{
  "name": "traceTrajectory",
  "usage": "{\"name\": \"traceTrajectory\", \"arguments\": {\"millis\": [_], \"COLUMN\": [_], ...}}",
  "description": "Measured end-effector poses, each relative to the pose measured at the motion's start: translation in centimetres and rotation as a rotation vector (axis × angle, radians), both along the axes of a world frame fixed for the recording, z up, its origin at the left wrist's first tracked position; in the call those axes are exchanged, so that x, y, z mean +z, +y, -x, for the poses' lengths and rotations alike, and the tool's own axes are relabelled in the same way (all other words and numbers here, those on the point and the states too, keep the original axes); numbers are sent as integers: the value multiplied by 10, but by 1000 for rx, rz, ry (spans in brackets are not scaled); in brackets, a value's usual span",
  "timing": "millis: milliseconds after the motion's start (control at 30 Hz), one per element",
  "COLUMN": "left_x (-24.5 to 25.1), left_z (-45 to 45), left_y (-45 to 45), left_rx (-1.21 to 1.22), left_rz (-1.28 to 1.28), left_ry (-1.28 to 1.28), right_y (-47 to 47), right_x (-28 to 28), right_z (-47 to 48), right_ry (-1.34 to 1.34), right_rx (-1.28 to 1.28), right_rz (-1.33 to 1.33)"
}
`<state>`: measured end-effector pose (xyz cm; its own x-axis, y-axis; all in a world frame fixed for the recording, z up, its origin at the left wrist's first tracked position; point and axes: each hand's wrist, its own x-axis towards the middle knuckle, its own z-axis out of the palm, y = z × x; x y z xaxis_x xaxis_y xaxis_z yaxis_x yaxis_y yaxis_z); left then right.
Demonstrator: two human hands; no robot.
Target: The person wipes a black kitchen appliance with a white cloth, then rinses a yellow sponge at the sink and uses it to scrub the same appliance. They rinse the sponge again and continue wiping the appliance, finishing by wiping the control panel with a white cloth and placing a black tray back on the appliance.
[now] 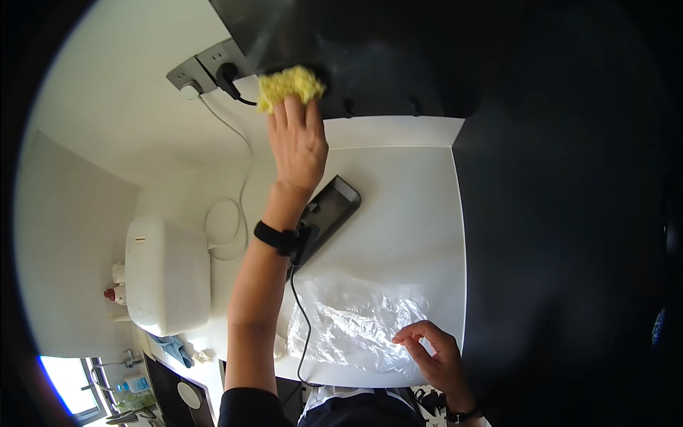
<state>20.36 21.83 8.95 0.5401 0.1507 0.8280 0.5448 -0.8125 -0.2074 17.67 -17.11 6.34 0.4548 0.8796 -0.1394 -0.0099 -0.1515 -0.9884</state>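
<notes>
My left hand [300,147] reaches far forward and presses a crumpled yellow cloth [291,86] against the lower left part of a glossy dark panel [379,64]. The cloth is slightly blurred. A black strap [277,237] with a small device circles my left wrist. Low over the white countertop [411,213], my right hand [435,355] is half curled, thumb and forefinger apart, nothing visible between them. It hovers by the right edge of a clear, wrinkled plastic sheet or bag [363,325]; whether it touches is unclear.
A grey, open, tray-like case [336,205] lies partly behind my left forearm. Wall sockets [205,66] hold a white plug [190,91] and a black plug [228,74]. A white boxy appliance [171,272] stands left, its white cord [245,176] looping over the counter. Two black hooks [348,107] line the panel's bottom edge.
</notes>
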Motion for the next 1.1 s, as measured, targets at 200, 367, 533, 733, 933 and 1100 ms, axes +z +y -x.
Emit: {"name": "traceTrajectory", "arguments": {"millis": [200,367,533,733,933,1100], "left_x": [-21,59,62,67,113,96], "left_z": [10,-8,-6,2,-5,3], "left_y": [8,27,16,-2,11,0], "left_rx": [-45,-174,-118,-144,-126,-63], "left_rz": [10,-6,3,-94,-5,87], "left_ry": [-30,-223,-217,-165,-207,-70], "right_y": [8,17,27,25,26,24], "right_x": [-7,-6,-8,-10,-1,4], "right_z": [-1,0,5,9,7,11], "right_ry": [5,23,37,51,-12,20], "right_rx": [8,17,26,44,30,54], "right_rz": [-38,-15,-52,-33,-83,-71]}}
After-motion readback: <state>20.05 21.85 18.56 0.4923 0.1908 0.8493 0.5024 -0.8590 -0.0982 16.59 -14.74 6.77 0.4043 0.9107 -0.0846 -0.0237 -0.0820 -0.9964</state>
